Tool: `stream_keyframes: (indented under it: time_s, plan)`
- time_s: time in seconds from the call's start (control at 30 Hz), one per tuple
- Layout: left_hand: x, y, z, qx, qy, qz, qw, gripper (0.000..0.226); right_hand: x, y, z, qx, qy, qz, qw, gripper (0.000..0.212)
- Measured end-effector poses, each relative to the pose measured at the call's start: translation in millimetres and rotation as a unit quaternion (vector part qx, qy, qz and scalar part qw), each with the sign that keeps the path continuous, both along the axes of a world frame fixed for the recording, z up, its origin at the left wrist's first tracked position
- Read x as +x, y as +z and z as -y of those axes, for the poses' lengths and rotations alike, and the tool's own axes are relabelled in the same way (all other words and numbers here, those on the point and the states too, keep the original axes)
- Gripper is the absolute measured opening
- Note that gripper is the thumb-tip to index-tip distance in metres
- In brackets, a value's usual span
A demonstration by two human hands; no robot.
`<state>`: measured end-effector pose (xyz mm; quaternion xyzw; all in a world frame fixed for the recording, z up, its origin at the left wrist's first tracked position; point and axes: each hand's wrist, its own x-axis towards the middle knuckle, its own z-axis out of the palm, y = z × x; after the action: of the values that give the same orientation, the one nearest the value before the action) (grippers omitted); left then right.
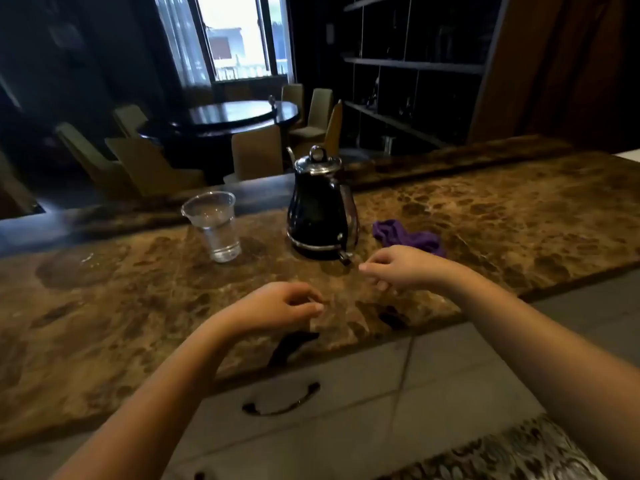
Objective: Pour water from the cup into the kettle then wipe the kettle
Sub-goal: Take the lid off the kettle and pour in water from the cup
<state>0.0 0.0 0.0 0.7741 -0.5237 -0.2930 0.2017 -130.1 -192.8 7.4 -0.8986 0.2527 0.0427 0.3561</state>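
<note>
While both hands hover above the near part of the brown marbled tabletop (485, 216), neither holds anything. The left hand (277, 306) is loosely curled, palm down, fingers bent inward and apart from every object. The right hand (401, 268) sits a little farther forward, fingers also loosely curled and empty, its fingertips near the foot of the kettle (318, 209) without touching it.

The kettle is black with a shiny lid and a ring knob on top (the lid is on), and it stands upright near the middle of the tabletop. To its left, well apart, stands a clear plastic cup (213, 225), upright and holding water in its lower part. To the kettle's right, just beside its base, lies a crumpled purple cloth (408, 237), partly behind the right hand.

Below the tabletop's near edge is a grey drawer front with a dark curved handle (282, 403).
</note>
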Motion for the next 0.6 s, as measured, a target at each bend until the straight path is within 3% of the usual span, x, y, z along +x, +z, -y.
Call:
stream_keyframes:
  time_s: [0.13,0.27,0.37,0.5,0.6]
  plan:
    - [42.0,29.2,32.8,-0.115,0.082,0.033,0.989,0.027,43.8,12.2,16.6,-0.018,-0.096,0.125,0.987,0.039]
    - [83.0,51.7,77.7,-0.231,0.162,0.102,0.954,0.036,80.6,14.3,33.3,-0.026,-0.197,0.164,0.966,0.035]
    - [107.7,63.7,116.1,-0.307,0.191,0.135,0.923,0.039,90.7,12.5,42.4,-0.047,-0.207,0.186,0.959,0.039]
    - [132.5,73.0,161.1,-0.297,0.184,0.182,0.919,0.047,102.4,11.2,40.3,0.027,-0.144,0.242,0.959,0.028]
    - [147.1,75.2,179.2,-0.273,0.145,0.183,0.933,0.036,105.9,5.1,36.3,0.102,-0.130,0.287,0.944,0.022]
